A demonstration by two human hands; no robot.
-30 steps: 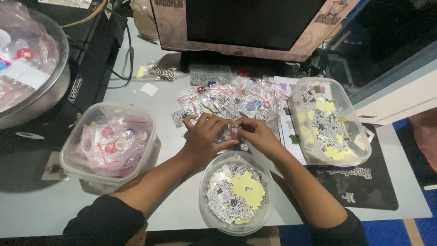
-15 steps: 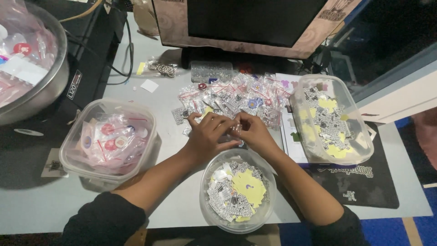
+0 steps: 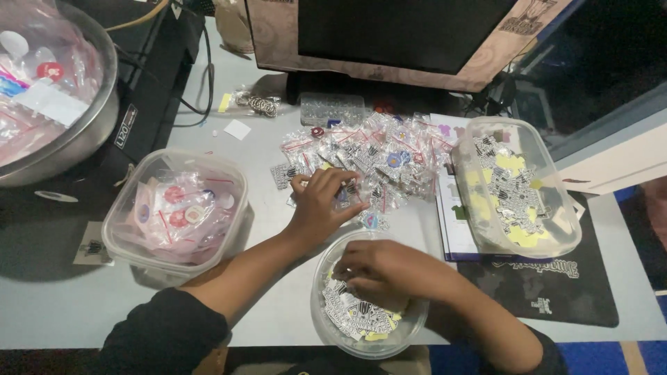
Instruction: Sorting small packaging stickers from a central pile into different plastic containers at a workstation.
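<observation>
A pale grey surface (image 3: 278, 305) carries the work, with a dark monitor standing at its far edge. Nearest the person sits one round clear bowl (image 3: 368, 333) holding small printed stickers with yellow backing; the right hand (image 3: 382, 271) is down inside it, fingers curled over the stickers, though whether it grips one cannot be told. Just beyond the bowl, the left hand (image 3: 323, 205) rests palm down with fingers bent on the near edge of a heap of small clear packets (image 3: 375, 156) spread loose on the surface, and whether a packet is pinched beneath it is hidden. Three clear plastic containers are in view in all: the round bowl, a squarish tub (image 3: 177, 208) to the left filled with packets showing pink and red round pieces, and an oblong tub (image 3: 514, 187) to the right filled with black-and-white stickers and yellow sheets, resting partly on a black mat (image 3: 556, 292). At the far left, one large metal bowl (image 3: 62, 139) holds more bagged items. Farther back, by the monitor (image 3: 403, 31), lies a small bag of metal rings (image 3: 253, 104).
</observation>
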